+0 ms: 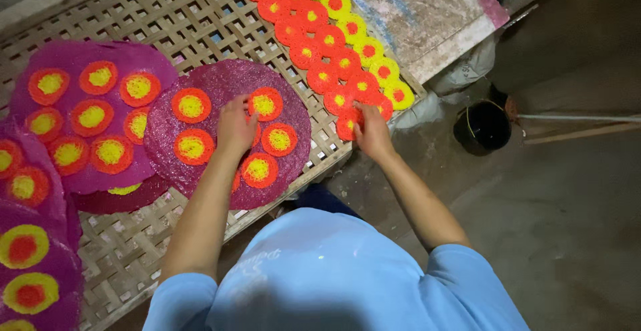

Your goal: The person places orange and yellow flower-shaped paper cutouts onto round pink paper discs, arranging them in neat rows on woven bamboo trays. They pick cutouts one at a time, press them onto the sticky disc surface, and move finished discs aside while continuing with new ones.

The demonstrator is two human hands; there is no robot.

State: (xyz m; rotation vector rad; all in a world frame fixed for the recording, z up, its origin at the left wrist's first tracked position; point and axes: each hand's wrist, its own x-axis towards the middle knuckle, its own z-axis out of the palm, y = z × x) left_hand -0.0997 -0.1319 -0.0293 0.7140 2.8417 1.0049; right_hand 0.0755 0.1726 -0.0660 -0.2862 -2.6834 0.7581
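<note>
Fingers (pixel 356 125) of right hand (pixel 371 133) partly hide an orange disc (pixel 346 125).

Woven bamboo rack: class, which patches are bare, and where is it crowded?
Bare rack lies behind the purple sheets and at the near edge below them. Crowded: the overlapping orange and yellow discs on the right, where the right hand works.

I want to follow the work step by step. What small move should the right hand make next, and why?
Probably lift the small orange disc that the right hand touches at the row's near end and carry it to the purple sheet, where the left hand rests among similar discs.
</note>
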